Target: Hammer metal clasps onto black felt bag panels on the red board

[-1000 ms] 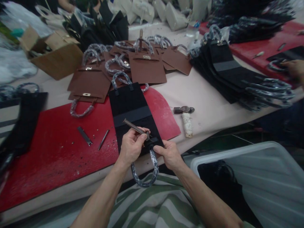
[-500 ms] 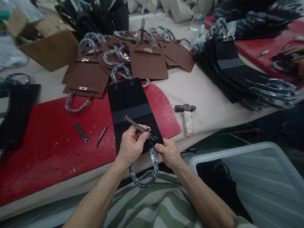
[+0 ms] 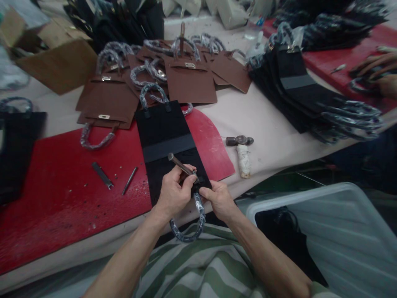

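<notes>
A long black bag panel (image 3: 164,128) lies over the red board's front edge, with a plastic-wrapped handle at each end. My left hand (image 3: 175,188) is closed round a metal punch (image 3: 180,162), its lower tip at the panel near the front handle (image 3: 201,213). Thumb on top, my right hand (image 3: 218,198) pinches the panel's front edge beside that handle; its other fingers are partly hidden. Right of the panel lies a hammer (image 3: 243,155) with a wrapped grip. A flat metal tool (image 3: 102,176) and a thin rod (image 3: 129,181) rest on the red board (image 3: 68,198).
Brown bag panels (image 3: 192,85) are heaped behind the black one. A cardboard box (image 3: 58,62) stands back left. Stacked black panels (image 3: 297,89) lie to the right, a grey bin (image 3: 347,227) at front right. Another person's hand (image 3: 375,68) is at the far right.
The punch in my left hand has tilted more upright, its top shifting slightly right. The whole view has slid a little, moving the surroundings left. Fingers of the other person's hand show more.
</notes>
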Motion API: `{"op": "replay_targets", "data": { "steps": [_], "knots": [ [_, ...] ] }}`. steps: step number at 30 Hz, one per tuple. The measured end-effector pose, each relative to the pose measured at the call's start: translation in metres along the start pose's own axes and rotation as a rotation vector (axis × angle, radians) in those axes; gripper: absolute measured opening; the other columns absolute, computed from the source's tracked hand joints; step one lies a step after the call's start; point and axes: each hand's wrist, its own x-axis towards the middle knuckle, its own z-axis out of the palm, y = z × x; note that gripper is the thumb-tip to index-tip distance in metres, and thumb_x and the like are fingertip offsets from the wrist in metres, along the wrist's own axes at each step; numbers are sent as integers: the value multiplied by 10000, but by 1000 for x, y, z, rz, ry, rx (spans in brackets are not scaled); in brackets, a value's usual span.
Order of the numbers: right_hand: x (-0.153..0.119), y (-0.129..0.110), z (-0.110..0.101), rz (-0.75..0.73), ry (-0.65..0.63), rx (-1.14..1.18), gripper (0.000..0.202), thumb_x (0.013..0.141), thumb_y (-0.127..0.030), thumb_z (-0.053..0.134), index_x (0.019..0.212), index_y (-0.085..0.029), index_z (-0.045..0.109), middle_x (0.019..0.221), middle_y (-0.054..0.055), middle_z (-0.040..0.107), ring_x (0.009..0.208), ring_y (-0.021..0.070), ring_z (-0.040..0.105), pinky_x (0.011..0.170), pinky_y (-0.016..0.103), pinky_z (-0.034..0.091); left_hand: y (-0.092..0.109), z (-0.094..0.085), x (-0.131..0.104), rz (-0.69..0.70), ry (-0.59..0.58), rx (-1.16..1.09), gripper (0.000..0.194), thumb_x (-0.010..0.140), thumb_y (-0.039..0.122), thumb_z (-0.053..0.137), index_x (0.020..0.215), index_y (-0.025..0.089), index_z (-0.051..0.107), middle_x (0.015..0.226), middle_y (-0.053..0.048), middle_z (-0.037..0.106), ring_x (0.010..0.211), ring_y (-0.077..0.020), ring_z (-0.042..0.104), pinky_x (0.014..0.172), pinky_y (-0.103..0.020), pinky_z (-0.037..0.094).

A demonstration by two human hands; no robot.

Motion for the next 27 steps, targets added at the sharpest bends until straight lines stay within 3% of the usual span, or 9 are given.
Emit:
{"op": "replay_targets", "data": {
  "steps": [6, 13, 27],
  "knots": [
    [1, 0, -5, -34, -98, 8, 408, 672, -524, 829, 725, -145, 688, 626, 29, 678, 539, 141, 596, 549, 261, 485, 3, -6, 9, -98, -3, -104, 154, 811, 252, 660, 930, 154, 672, 922, -72, 743, 816, -187, 710, 724, -278, 575],
    [6, 6, -3, -50, -77, 46, 393, 653, -519, 841, 656, -156, 691, 575, 27, 664, 501, 135, 569, 513, 250, 450, 7, -12, 14, -157, -24, -145, 188, 778, 288, 697, 905, 150, 682, 899, -77, 746, 792, -191, 710, 698, -277, 572],
    [4, 2, 1, -21, -23, 9, 356, 660, -478, 823, 652, -169, 648, 542, 7, 639, 461, 125, 539, 477, 248, 450, -1, -4, 8, -46, -19, -45, 156, 804, 206, 637, 953, 178, 678, 920, -51, 733, 816, -189, 693, 727, -285, 559]
  ]
}}
